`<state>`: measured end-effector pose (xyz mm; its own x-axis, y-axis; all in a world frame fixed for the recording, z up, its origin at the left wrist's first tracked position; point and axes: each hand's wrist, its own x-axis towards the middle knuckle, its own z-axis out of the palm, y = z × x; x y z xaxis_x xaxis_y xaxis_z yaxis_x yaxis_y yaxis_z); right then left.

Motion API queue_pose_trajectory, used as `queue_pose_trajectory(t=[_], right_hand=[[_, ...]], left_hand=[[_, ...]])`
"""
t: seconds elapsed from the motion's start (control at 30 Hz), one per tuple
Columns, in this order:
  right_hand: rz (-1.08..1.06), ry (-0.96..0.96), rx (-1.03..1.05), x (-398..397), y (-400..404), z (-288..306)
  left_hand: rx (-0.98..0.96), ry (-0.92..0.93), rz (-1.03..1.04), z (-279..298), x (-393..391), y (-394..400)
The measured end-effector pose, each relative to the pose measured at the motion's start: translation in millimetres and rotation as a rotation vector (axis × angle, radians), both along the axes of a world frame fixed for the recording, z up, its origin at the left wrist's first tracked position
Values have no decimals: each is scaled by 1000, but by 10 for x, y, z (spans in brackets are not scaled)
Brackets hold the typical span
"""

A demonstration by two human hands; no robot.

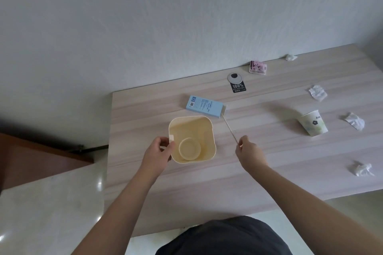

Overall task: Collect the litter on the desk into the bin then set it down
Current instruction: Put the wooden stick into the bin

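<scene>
Two hands: both engaged.
Left hand [158, 152]: rim of square cream plastic bin [191, 138] gripped, on pale wood-grain worktop [269, 182].
Right hand [249, 154]: thin wooden stick [230, 129] pinched, beside bin.
Litter: crumpled white tissues [354, 121] scattered at right.

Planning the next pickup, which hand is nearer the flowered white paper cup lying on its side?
Right. The right hand, pinching a thin wooden stick, is left of the paper cup; the left hand holds the cream bin, farther left.

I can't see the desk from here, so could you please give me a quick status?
Left hand grips bin rim. Right hand pinches stick. Box, cup, tissues on desk.
</scene>
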<state>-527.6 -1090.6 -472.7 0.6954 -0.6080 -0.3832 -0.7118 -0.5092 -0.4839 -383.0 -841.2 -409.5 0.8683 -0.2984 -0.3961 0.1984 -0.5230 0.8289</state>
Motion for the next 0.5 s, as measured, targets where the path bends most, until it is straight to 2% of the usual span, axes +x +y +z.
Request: queue_pose_trajectory(t=[0.13,0.2,0.33,0.5], right_hand=[[-117,-312,-27,-158,10,463],[-74,-388,-66,-196,33,714],[236,-373,-190,-168,244,1183],[399,-350,-329,-33,647,1500]], left_hand=[[-26,9,-33,20,21,54],[-53,7,-43,41,54,94],[-89,10,-68,62,133,205],[-85,-14,-83,114,232,331]])
